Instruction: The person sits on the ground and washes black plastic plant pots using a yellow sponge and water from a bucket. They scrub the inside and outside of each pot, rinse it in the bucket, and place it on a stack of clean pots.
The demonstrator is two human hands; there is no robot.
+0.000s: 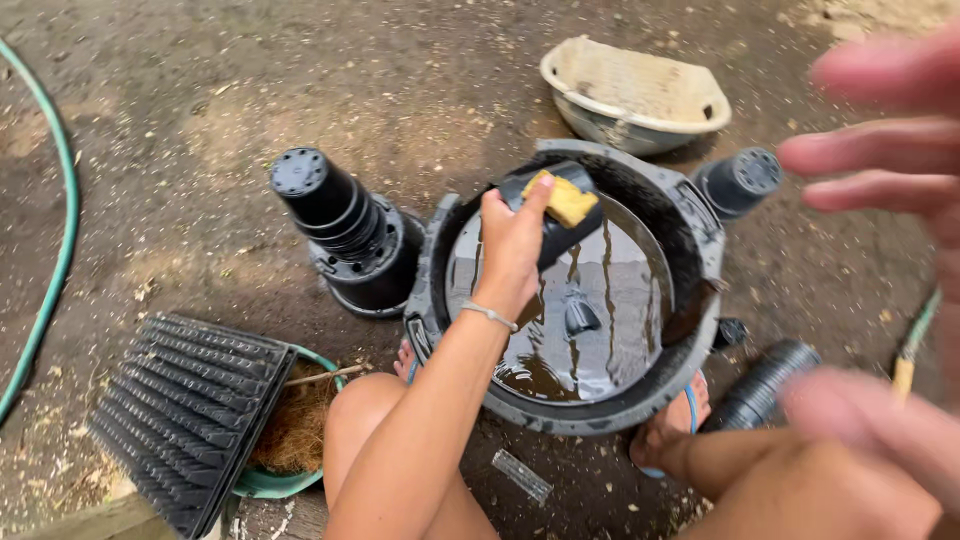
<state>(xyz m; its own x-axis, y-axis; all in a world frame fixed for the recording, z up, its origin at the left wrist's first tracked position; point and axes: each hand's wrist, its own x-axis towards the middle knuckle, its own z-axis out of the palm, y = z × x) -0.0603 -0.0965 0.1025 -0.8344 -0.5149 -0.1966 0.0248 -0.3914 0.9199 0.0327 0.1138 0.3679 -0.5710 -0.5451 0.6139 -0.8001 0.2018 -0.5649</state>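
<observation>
On the dirt ground, between your feet: the work sits here, listed largest to smallest.
Tub (700,240): round dark basin of murky water; a small dark piece lies sunk near its middle.
Stacked pots (345,225): black nursery pots lying on their side, just beside the tub's left rim.
Left hand (510,250): closed around a small black pot (560,225), held tilted over the water.
Right hand (890,160): blurred at the frame's edge, fingers spread, holding nothing.
Sponge (563,198): yellow, pressed against the pot by your left fingers.
Step, as judged: washing the pot over the tub.
Next move calls for: a steady grip while the sponge is worked around the wall.
</observation>
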